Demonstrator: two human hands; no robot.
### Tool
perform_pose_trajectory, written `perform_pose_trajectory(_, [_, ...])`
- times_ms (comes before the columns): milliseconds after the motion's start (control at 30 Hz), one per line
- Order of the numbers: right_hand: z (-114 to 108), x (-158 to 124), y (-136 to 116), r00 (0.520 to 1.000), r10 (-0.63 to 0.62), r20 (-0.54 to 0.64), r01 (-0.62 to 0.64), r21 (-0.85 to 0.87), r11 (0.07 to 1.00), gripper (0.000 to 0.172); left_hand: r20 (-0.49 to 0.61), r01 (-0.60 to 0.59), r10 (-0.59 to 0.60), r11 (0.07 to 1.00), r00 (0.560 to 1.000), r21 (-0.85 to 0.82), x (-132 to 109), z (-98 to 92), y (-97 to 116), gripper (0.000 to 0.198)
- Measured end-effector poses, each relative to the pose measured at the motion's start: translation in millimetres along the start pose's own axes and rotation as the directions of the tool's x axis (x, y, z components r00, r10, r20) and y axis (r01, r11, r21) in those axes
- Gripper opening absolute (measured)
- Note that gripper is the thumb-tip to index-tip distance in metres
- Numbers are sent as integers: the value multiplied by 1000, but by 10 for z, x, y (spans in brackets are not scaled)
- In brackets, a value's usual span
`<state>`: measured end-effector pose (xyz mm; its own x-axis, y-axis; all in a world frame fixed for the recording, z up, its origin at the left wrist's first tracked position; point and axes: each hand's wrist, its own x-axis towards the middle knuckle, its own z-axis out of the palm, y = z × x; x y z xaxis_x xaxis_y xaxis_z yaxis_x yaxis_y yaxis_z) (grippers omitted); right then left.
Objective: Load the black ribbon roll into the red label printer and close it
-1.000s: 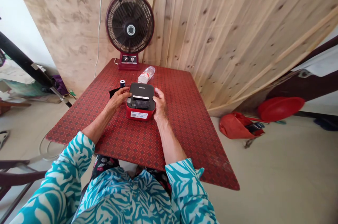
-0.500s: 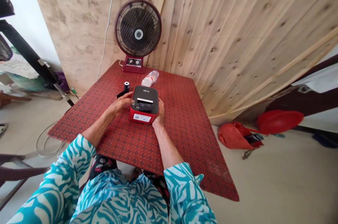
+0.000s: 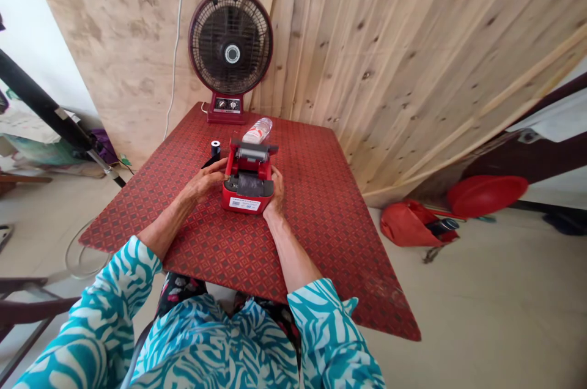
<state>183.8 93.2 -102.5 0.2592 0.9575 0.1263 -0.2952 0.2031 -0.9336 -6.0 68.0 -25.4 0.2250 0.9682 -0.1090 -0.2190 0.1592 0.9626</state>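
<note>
A small red and black label printer (image 3: 247,200) sits on the table in front of me, its lid (image 3: 251,149) tilted up and back. The red inside and a dark strip at the front slot show; a white sticker covers part of the front face. Against its left side, my left hand (image 3: 208,183) grips with bent fingers. My right hand (image 3: 275,196) wraps round the right side, some fingertips hidden behind the housing. Close beyond my left hand stands a dark roll (image 3: 215,147) with a white-ringed end, a loose dark strip beside it.
Behind the printer a clear plastic bottle (image 3: 258,131) lies on its side. A maroon fan (image 3: 230,52) stands at the far end of the red patterned table (image 3: 316,224). On the floor at right are a red bag (image 3: 406,224) and a red basin (image 3: 488,193). A pole (image 3: 41,101) leans at left.
The printer's lid has swung up and back, exposing the red inside. Both hands remain at its sides. The whole view has shifted slightly.
</note>
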Motion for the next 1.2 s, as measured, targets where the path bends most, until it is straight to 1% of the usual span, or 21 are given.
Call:
perform_pose_trajectory(100, [18, -15, -32, 998, 19, -54, -19, 10, 1000, 53, 12, -7, 7, 1000, 1000, 5, 5, -8, -6, 81])
perform_pose_trajectory(233, [39, -28, -44, 998, 23, -51, -20, 52, 998, 53, -23, 7, -7, 1000, 1000, 23, 10, -26, 1, 83])
perform_pose_trajectory(333, [35, -23, -26, 999, 15, -48, -14, 35, 999, 51, -40, 14, -11, 998, 999, 60, 7, -34, 9, 81])
perform_pose_trajectory(367, [32, -18, -17, 999, 7, -48, -6, 22, 1000, 51, -52, -11, 15, 996, 999, 86, 9, -36, 12, 78])
perform_pose_trajectory(433, [27, -6, -2, 999, -6, -45, 7, 6, 1000, 50, -98, -110, 129, 977, 987, 184, 32, -32, 26, 72])
perform_pose_trajectory(500, [26, 8, 8, 999, -11, -45, 11, 10, 1000, 50, -130, -215, 280, 904, 951, 369, 88, -10, 68, 61])
perform_pose_trajectory(533, [26, 14, 10, 999, -5, -44, 6, 17, 1000, 51, -106, -249, 340, 837, 934, 487, 132, 13, 104, 54])
perform_pose_trajectory(567, [25, 20, 12, 999, 2, -44, -1, 25, 1000, 51, -44, -276, 377, 748, 925, 604, 186, 46, 150, 47])
perform_pose_trajectory(600, [25, 26, 13, 999, 10, -41, -8, 31, 999, 51, 53, -302, 378, 639, 924, 707, 249, 89, 206, 40])
perform_pose_trajectory(633, [24, 31, 15, 999, 16, -37, -15, 36, 999, 51, 164, -332, 345, 516, 924, 790, 319, 143, 269, 35])
perform_pose_trajectory(667, [23, 36, 18, 999, 18, -32, -17, 38, 999, 51, 267, -361, 275, 389, 923, 848, 392, 206, 336, 34])
perform_pose_trajectory(700, [22, 41, 22, 999, 15, -29, -14, 37, 999, 51, 336, -375, 180, 267, 924, 888, 465, 276, 402, 35])
perform_pose_trajectory(733, [21, 46, 28, 1000, 7, -29, -6, 36, 999, 51, 361, -369, 80, 144, 929, 918, 533, 349, 466, 37])
perform_pose_trajectory(800, [20, 55, 43, 1000, -6, -27, 7, 39, 999, 50, 339, -346, -106, -68, 935, 936, 644, 488, 574, 37])
perform_pose_trajectory(833, [21, 59, 52, 1000, -10, -25, 11, 40, 999, 50, 318, -344, -177, -142, 931, 928, 684, 547, 616, 36])
perform_pose_trajectory(867, [22, 64, 61, 1000, -12, -21, 13, 40, 999, 50, 308, -354, -235, -186, 922, 917, 713, 594, 651, 35])
perform_pose_trajectory(900, [23, 68, 69, 1000, -14, -15, 14, 39, 999, 49, 310, -372, -282, -200, 908, 907, 733, 629, 678, 34])
perform_pose_trajectory(933, [24, 72, 76, 1000, -16, -11, 16, 36, 999, 49, 318, -390, -319, -194, 893, 900, 745, 651, 699, 34])
perform_pose_trajectory(1000, [27, 81, 86, 1000, -26, -12, 26, 28, 999, 47, 328, -406, -364, -162, 872, 900, 758, 662, 724, 34])
perform_pose_trajectory(1067, [28, 89, 92, 999, -34, -20, 34, 24, 999, 46, 334, -410, -381, -139, 862, 901, 762, 644, 730, 34])
perform_pose_trajectory(1200, [27, 97, 95, 999, -42, -23, 42, 29, 999, 45, 368, -453, -398, -144, 840, 880, 765, 585, 706, 32])
